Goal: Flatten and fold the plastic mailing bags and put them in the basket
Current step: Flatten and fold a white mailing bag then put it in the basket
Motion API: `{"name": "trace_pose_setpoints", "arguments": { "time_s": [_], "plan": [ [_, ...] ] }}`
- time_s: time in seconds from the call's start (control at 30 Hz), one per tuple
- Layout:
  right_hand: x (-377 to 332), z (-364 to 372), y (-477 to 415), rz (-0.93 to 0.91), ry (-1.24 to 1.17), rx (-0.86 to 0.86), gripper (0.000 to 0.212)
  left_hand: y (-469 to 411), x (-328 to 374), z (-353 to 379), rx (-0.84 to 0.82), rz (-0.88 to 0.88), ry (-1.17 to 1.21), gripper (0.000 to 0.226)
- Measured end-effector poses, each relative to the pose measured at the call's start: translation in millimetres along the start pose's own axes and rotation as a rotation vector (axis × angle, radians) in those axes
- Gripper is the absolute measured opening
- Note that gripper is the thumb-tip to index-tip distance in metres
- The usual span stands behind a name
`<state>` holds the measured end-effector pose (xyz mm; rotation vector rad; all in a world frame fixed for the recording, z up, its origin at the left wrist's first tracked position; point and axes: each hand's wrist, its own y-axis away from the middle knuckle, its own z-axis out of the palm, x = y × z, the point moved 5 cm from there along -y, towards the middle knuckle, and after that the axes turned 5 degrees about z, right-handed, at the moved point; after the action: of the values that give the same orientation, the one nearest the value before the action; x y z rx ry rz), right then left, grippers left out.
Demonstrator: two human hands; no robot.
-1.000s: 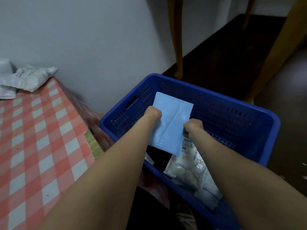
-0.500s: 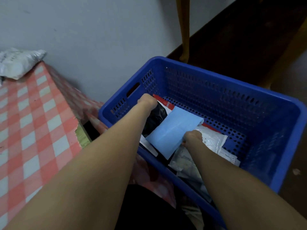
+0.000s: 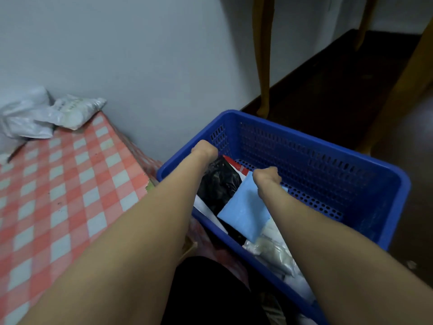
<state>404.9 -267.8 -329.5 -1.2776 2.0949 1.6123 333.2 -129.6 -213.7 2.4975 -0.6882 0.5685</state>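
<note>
1. The only camera rides on my head, wide-angled, facing forward and steeply downward.
2. It sits close: the blue basket (image 3: 328,160) fills the frame's lower right, the checked tablecloth (image 3: 58,184) the lower left.

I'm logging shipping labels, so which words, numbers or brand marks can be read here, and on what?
No text can be read.
white mailing bag on the checked table: faint print, too blurred to read.
light blue bag in the blue basket: plain, no print showing.
</note>
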Motion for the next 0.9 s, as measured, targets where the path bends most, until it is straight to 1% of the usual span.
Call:
{"name": "trace_pose_setpoints", "arguments": {
  "time_s": [0.07, 0.13, 0.23, 0.33, 0.5, 0.6, 0.73, 0.9],
  "plan": [
    [-20.8, -1.7, 22.4, -0.118, 0.018, -0.043, 0.058, 7.4, 1.2, -19.1, 0.024, 0.07, 0.024, 0.035],
    [-46.5, -2.7, 50.4, -0.231, 0.058, -0.07, 0.06, 15.5, -0.2, -43.3, 0.054, 0.091, 0.069, 0.04],
    [-78.7, 2.6, 96.5, -0.353, 0.078, -0.099, 0.063, 36.6, -7.9, -84.9, 0.127, 0.121, 0.11, 0.044],
    [-103.0, 14.2, 145.4, -0.451, 0.083, -0.132, 0.062, 59.3, -26.6, -128.6, 0.228, 0.14, 0.148, 0.046],
    [-130.6, 47.7, 227.3, -0.62, 0.133, -0.176, 0.068, 95.4, -77.7, -192.0, 0.365, 0.126, 0.238, 0.043],
    [-134.3, 76.4, 273.5, -0.696, 0.16, -0.224, 0.068, 112.7, -116.5, -222.9, 0.436, 0.107, 0.288, 0.039],
    [-133.2, 121.3, 318.5, -0.756, 0.209, -0.306, 0.067, 125.5, -164.7, -254.8, 0.502, 0.059, 0.312, 0.043],
    [-132.3, 186.2, 358.5, -0.819, 0.258, -0.401, 0.063, 119.9, -217.2, -293.2, 0.595, -0.002, 0.348, 0.041]
  ]
}}
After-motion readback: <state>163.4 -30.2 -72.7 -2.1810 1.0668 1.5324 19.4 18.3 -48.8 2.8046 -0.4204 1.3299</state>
